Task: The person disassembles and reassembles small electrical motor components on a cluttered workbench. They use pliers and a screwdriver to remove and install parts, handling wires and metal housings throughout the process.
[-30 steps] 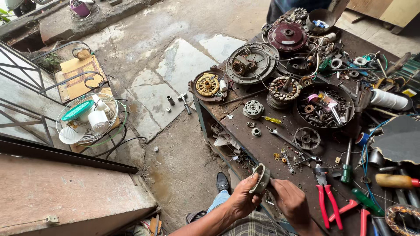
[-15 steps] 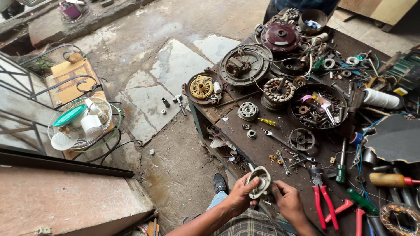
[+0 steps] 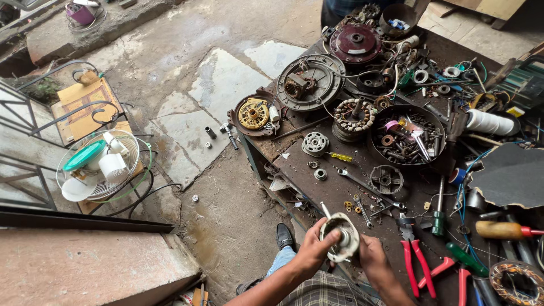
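At the far left, a small fan [image 3: 99, 164] with a wire guard and a green hub lies on the paved ground beside a flat piece of cardboard [image 3: 85, 102]. A few loose metal bits [image 3: 218, 133] rest on the stone slabs between the fan and the workbench.

In the near middle, the person's left hand [image 3: 311, 252] wraps its fingers around the left side of a round pale metal motor housing [image 3: 340, 237], from which a short shaft sticks up to the left. The right hand [image 3: 374, 255] closes on the housing's right side from below. Both hands hold the housing together at the near edge of the dark workbench [image 3: 334, 170], above the person's checked clothing and a black shoe [image 3: 284, 235] on the ground.

On the bench beyond the hands lie a spanner [image 3: 362, 184] and a small round bearing plate [image 3: 315, 143]. Farther off sit a yellow-centred disc [image 3: 253, 113], a large grey round motor cover [image 3: 309, 82] and a wound copper stator [image 3: 354, 116]. To the right, a dark bowl [image 3: 433, 122] holds screws and small parts.

Near right, red-handled pliers [image 3: 416, 263] lie just beside the right hand, with a green-handled screwdriver [image 3: 437, 218] and a wooden-handled tool [image 3: 501, 229] further right. A white roll [image 3: 490, 122] lies at the far right.
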